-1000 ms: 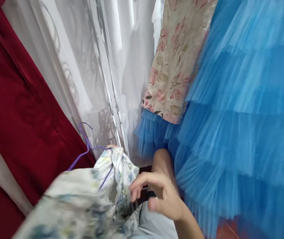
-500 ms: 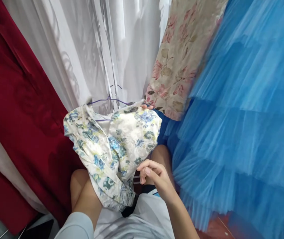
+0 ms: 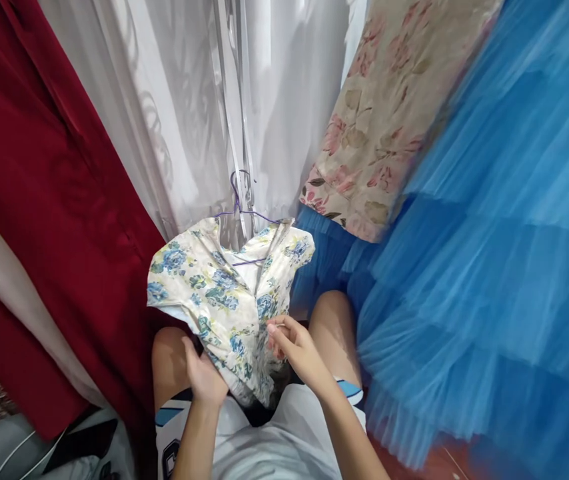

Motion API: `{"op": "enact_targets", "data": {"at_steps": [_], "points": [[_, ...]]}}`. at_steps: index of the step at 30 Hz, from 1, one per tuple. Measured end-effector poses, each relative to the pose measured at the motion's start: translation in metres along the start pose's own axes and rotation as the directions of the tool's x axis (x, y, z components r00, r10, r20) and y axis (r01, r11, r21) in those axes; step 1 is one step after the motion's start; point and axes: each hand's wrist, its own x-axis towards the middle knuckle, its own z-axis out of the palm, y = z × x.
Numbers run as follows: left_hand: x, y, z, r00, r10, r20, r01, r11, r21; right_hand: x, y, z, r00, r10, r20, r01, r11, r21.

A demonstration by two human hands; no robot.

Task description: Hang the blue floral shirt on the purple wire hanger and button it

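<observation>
A cream floral blouse (image 3: 229, 293) with blue roses, short sleeves and a V-neck hangs on a thin purple wire hanger (image 3: 238, 208) in front of my lap. Its lower end is bunched between my thighs. My left hand (image 3: 205, 375) lies against the blouse's lower left edge, thumb stretched away, its other fingers hidden behind the cloth. At the lower right side, the fingers of my right hand (image 3: 289, 341) are curled in a pinch at the fabric, near the front overlap.
White drapes (image 3: 284, 107) hang ahead, with a dark red cloth (image 3: 79, 200) on the left. To the right hang a beige cloth with pink flowers (image 3: 364, 153) and a large blue tiered tulle skirt (image 3: 474, 267). A white cable (image 3: 29, 440) lies at lower left.
My left hand has come from behind the blouse's right shoulder to its lower left edge. The blouse has turned and dropped slightly. My right hand has moved left against the fabric.
</observation>
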Motion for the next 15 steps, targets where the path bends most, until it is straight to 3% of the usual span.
{"op": "enact_targets", "data": {"at_steps": [4, 8, 15], "points": [[-0.004, -0.007, -0.011, 0.996, 0.031, -0.088, -0.034, 0.999, -0.042, 0.032, -0.002, 0.021, 0.996, -0.061, -0.067, 0.052, 0.990, -0.132], [0.003, -0.016, -0.015, 0.982, -0.020, -0.188, 0.011, 0.999, -0.046, 0.057, -0.011, 0.029, 0.985, -0.094, -0.147, 0.038, 0.939, -0.343], [0.003, -0.019, -0.021, 0.976, -0.081, -0.202, 0.061, 0.992, -0.107, 0.069, -0.012, 0.033, 0.965, -0.149, -0.216, 0.043, 0.902, -0.429]]}}
